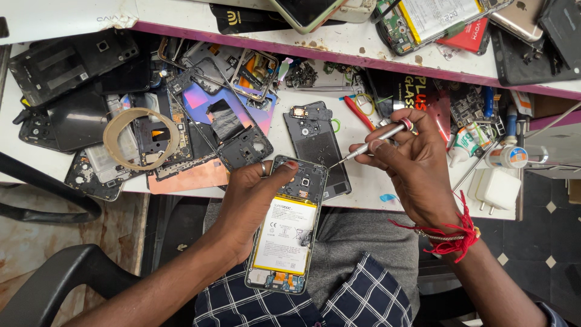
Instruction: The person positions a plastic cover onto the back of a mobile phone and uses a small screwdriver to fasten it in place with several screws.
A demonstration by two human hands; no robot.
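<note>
My left hand grips an opened phone by its left edge, thumb across the top near the camera part. Its back is off, showing a white and yellow battery and circuit boards. The phone rests over my lap at the table's front edge. My right hand pinches a slim silver screwdriver; its tip points at the phone's upper right corner. A red thread band circles my right wrist.
The white table is crowded with phone back covers, frames and boards. A dark phone panel lies just behind the held phone. A tape roll sits left, a white charger right, red-handled cutters behind. A black chair stands at lower left.
</note>
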